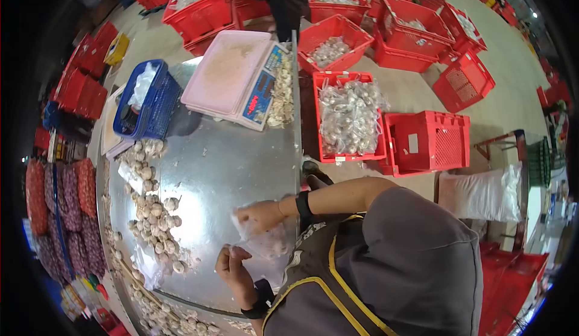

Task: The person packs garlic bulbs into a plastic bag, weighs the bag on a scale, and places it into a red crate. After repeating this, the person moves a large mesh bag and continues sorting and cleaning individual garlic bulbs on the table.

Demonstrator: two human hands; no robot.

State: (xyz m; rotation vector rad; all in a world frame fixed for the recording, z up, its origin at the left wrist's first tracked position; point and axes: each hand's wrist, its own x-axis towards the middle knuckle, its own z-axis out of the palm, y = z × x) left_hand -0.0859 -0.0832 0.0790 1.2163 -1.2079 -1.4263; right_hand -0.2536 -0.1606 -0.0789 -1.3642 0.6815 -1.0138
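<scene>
Over the steel table point(211, 155), near its right edge, my right hand point(260, 216) has its fingers closed on the top of a clear plastic bag point(268, 242). Pale, blurred contents show inside the bag. My left hand point(234, 262) is just below and left of it, beside the bag, with thumb and fingers pinched together; what they hold, if anything, is too small to tell. Loose garlic bulbs point(154, 215) lie in a heap to the left of both hands. White plastic bags point(151, 266) lie at the heap's lower end.
A pink-topped scale point(226, 74) and a blue basket point(148, 128) stand on the table's far part. Garlic scraps point(280, 95) lie beside the scale. A red crate of bagged garlic point(350, 119) is right of the table. A person point(286, 4) stands beyond it.
</scene>
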